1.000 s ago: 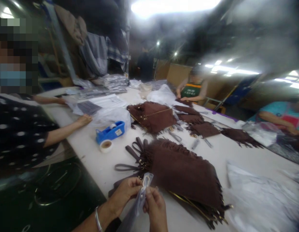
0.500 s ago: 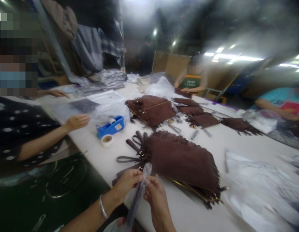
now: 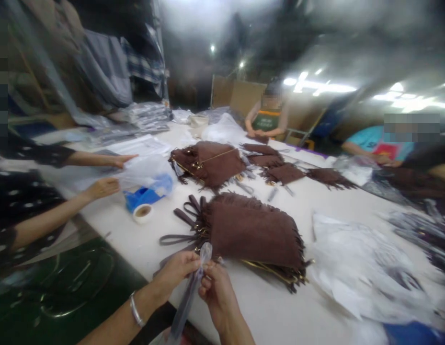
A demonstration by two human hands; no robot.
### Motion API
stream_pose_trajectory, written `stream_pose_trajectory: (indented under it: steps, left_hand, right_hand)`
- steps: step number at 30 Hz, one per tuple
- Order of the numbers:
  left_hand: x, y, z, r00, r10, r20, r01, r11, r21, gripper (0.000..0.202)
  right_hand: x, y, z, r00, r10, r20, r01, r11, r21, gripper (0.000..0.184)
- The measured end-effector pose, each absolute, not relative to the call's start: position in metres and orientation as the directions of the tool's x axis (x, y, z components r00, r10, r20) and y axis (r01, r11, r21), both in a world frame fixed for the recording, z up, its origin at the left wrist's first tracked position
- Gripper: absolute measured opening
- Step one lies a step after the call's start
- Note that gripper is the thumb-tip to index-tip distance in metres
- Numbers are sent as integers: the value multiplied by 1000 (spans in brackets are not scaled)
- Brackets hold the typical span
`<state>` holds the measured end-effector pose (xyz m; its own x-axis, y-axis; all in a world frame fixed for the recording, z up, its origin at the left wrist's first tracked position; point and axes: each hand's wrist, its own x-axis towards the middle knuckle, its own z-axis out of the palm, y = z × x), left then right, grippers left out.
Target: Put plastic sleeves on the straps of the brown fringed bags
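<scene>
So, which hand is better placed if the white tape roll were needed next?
Probably the left hand: it is closer to the white tape roll, with the right hand farther off. Both hands are pinching the clear plastic strip, though, so the left would need to let go.

Probably a packing workshop, as far as the blur allows: fringed pouches (image 3: 254,230) lie stacked on a wide table (image 3: 134,242) beside plastic wrapping (image 3: 351,261), an aproned worker (image 3: 267,120) at one o'clock, strip lights (image 3: 325,87) at two.
</scene>
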<state>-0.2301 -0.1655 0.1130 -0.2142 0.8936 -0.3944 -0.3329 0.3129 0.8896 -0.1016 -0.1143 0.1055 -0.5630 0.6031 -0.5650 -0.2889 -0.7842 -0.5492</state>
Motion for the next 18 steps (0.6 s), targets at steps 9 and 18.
stream_pose_trajectory:
  steps: [9, 18]
  left_hand:
    - [-231, -167, 102, -37, 905, -424, -576, 328, 749, 28]
    - [-221, -162, 93, 87, 900, -427, -781, 327, 531, 25]
  right_hand:
    - [-36, -113, 71, -572, 629, -527, -203, -731, -652, 41]
    - [20, -64, 84, -233, 845, -482, -272, -532, -802, 51]
